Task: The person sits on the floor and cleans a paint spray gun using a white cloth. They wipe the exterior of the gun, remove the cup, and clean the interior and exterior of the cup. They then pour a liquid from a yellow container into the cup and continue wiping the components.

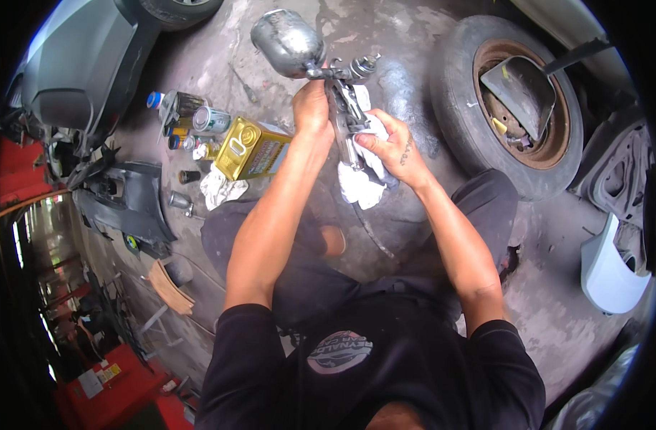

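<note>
Left of the spray gun (335,74) is a can (253,150); right lies a wheel (460,107) with a dustpan (520,93) on it.

The spray gun (292,46) is shining silver, the rag (360,189) is glowing bright white, and the square tin (250,149) is gleaming gold with a whitish label. The T-shirt (428,351) is showing black with a grey and white oval picture (340,352) on the chest, the trousers (480,211) are looking dark grey, and the floor (550,240) is showing patchy grey with whitish and silvery smudges. The tyre (458,107) is looking dusty grey-black around a rusty brown wheel rim (547,154), the curved panel (606,278) is showing pale blue-grey, and one bottle cap (154,99) is standing out bright blue.
</note>
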{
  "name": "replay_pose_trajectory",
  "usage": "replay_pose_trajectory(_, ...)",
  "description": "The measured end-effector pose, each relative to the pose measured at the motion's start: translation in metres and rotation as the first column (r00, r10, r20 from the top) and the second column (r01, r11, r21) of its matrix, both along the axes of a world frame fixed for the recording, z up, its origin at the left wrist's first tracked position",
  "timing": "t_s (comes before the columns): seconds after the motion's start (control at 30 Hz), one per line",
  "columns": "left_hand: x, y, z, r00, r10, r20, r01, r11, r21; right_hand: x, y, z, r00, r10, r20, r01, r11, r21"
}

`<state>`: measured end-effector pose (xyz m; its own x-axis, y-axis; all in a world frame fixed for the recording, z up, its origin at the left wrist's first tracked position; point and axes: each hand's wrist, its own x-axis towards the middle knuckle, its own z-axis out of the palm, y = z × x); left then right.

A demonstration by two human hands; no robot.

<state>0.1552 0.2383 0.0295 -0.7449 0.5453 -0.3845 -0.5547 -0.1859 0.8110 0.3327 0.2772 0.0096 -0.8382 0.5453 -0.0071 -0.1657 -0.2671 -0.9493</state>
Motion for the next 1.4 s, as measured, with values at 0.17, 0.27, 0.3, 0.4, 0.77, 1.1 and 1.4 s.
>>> replay_pose_trajectory(0.17, -0.014, -0.001, 0.000, 0.999, 0.048, -0.025, -0.048, 0.999, -0.017, 0.015, 0.001, -0.011, 0.932, -0.185, -0.312, -0.191, 0.481, -0.856)
replay_pose_trajectory(0.27, 0.000, 0.002, -0.002, 0.976, 0.104, -0.191, -0.123, 0.988, -0.090, 0.001, -0.031, -0.001, 0.990, -0.138, 0.000, 0.138, 0.986, 0.097)
replay_pose_trajectory(0.3, 0.001, 0.001, -0.003, 0.977, 0.085, -0.197, -0.108, 0.988, -0.110, -0.001, -0.036, 0.018, 0.985, -0.128, 0.115, 0.096, 0.964, 0.249)
replay_pose_trajectory(0.4, 0.007, -0.006, -0.012, 0.977, 0.028, -0.210, -0.067, 0.982, -0.178, -0.004, -0.036, 0.011, 0.962, -0.182, 0.204, 0.142, 0.970, 0.197)
replay_pose_trajectory(0.77, 0.004, -0.003, -0.012, 0.996, -0.090, 0.014, 0.091, 0.985, -0.144, 0.002, -0.006, -0.028, 0.997, 0.055, -0.054, -0.063, 0.984, -0.164)
replay_pose_trajectory(1.1, 0.006, -0.001, -0.011, 0.979, -0.041, -0.199, -0.018, 0.957, -0.289, -0.002, -0.004, 0.012, 0.980, -0.098, 0.173, 0.055, 0.969, 0.240)
replay_pose_trajectory(1.4, -0.012, -0.003, -0.028, 0.998, -0.055, 0.013, 0.056, 0.993, -0.103, 0.005, 0.011, -0.029, 0.995, -0.084, -0.058, 0.084, 0.996, 0.010)
